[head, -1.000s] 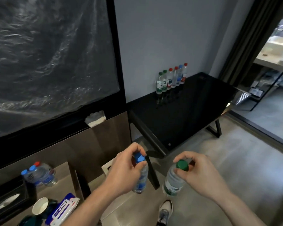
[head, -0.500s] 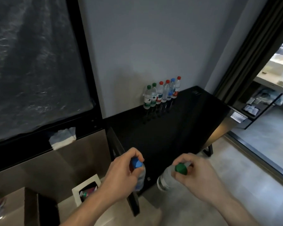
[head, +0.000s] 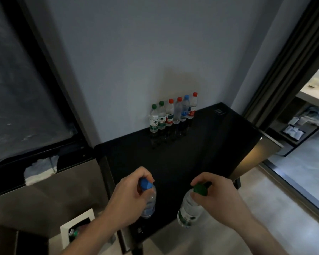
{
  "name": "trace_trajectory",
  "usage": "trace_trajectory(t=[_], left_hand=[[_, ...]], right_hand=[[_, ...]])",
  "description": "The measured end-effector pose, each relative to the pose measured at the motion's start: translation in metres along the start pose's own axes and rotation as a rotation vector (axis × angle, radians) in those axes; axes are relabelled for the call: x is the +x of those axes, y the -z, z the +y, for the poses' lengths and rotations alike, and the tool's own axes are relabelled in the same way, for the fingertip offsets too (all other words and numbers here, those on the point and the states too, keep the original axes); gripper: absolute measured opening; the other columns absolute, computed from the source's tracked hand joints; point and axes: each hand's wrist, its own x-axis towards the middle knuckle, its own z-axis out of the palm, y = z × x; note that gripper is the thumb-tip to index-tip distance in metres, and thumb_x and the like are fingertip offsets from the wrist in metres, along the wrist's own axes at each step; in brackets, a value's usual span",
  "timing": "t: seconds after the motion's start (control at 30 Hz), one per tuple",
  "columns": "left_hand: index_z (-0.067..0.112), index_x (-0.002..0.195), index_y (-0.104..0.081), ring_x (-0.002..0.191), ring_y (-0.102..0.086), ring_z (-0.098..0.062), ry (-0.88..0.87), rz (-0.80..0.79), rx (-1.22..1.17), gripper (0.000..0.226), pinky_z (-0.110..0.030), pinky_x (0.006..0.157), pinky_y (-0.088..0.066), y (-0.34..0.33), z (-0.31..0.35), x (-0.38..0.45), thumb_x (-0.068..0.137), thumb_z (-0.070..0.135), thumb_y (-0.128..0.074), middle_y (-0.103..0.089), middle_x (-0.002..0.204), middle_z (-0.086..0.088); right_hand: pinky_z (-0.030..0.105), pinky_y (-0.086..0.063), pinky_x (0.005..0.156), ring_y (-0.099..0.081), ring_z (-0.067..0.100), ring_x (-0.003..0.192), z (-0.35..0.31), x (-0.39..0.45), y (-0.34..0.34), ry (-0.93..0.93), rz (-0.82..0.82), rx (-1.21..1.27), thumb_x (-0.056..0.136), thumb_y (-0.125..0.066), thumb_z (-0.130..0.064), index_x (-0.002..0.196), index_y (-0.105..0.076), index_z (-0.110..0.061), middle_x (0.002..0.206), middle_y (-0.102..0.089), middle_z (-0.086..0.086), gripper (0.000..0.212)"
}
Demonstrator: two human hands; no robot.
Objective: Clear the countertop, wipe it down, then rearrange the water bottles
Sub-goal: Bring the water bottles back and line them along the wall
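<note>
Six upright bottles (head: 172,114) line the black countertop's (head: 201,148) back (two more held).

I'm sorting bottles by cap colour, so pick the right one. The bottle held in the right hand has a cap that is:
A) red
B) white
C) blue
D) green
D: the right hand grips a bottle by its neck, and its cap is green; the blue-capped bottle is in the left hand.
</note>
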Motion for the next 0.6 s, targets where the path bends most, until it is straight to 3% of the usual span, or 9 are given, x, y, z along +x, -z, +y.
trace_trajectory(t=[0.1, 0.27, 0.43, 0.6], left_hand=[[0.042, 0.099, -0.055, 0.076, -0.065, -0.006, 0.063, 0.024, 0.032, 0.029, -0.026, 0.064, -0.054, -0.033, 0.011, 0.022, 0.092, 0.020, -0.072, -0.064, 0.091, 0.017], [0.038, 0.098, -0.057, 0.070, -0.064, -0.009, 0.155, 0.115, 0.004, 0.025, -0.028, 0.064, -0.056, -0.083, 0.043, 0.057, 0.093, 0.019, -0.072, -0.065, 0.082, 0.010], [0.035, 0.096, -0.060, 0.079, -0.067, -0.013, 0.221, 0.236, -0.071, 0.023, -0.033, 0.068, -0.059, -0.118, 0.078, 0.089, 0.093, 0.017, -0.072, -0.067, 0.092, 0.011], [0.035, 0.095, -0.059, 0.084, -0.068, -0.006, 0.255, 0.302, -0.083, 0.023, -0.031, 0.069, -0.059, -0.131, 0.093, 0.120, 0.092, 0.017, -0.073, -0.067, 0.097, 0.016]], right_hand=[[0.015, -0.044, 0.052, -0.061, 0.001, 0.056, 0.030, 0.024, 0.029, 0.017, -0.040, 0.006, 0.082, -0.084, -0.027, 0.089, -0.070, -0.040, 0.070, -0.066, -0.018, 0.020], [0.013, -0.048, 0.058, -0.065, -0.002, 0.069, 0.076, 0.067, 0.090, 0.063, -0.109, -0.004, 0.083, -0.083, -0.025, 0.090, -0.069, -0.041, 0.080, -0.066, -0.015, 0.023], [0.012, -0.049, 0.064, -0.066, -0.004, 0.080, 0.114, 0.118, 0.142, 0.166, -0.146, -0.065, 0.084, -0.080, -0.020, 0.091, -0.069, -0.043, 0.089, -0.067, -0.019, 0.027], [0.012, -0.048, 0.063, -0.065, -0.006, 0.081, 0.137, 0.166, 0.171, 0.198, -0.188, -0.098, 0.084, -0.080, -0.022, 0.093, -0.069, -0.043, 0.090, -0.067, -0.018, 0.026]])
